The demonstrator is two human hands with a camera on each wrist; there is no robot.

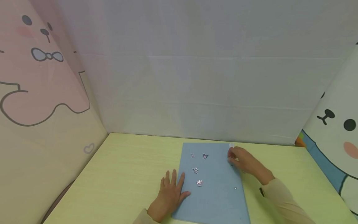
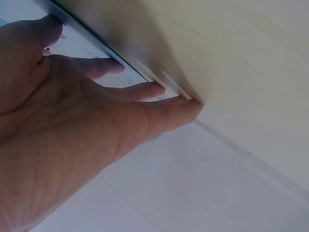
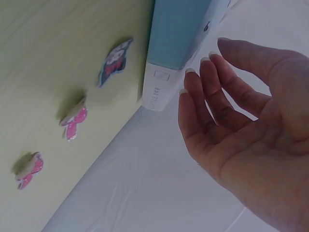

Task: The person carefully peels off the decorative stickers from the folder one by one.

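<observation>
A flat blue board lies on the table. Small character stickers sit on it, among them a dark-eared one and a pale one. My left hand, fingers spread, rests at the board's left edge with the thumb over it. My right hand is over the upper right edge. In the right wrist view its fingers are loosely bent beside the board's blue and white side, thumb tip near the index tip, nothing visible between them.
The right wrist view shows a dark character sticker and two pink ones on a pale surface. A tiny shiny gem lies near the board's right edge. White cloth hangs behind the yellow-green table, with printed curtains at both sides.
</observation>
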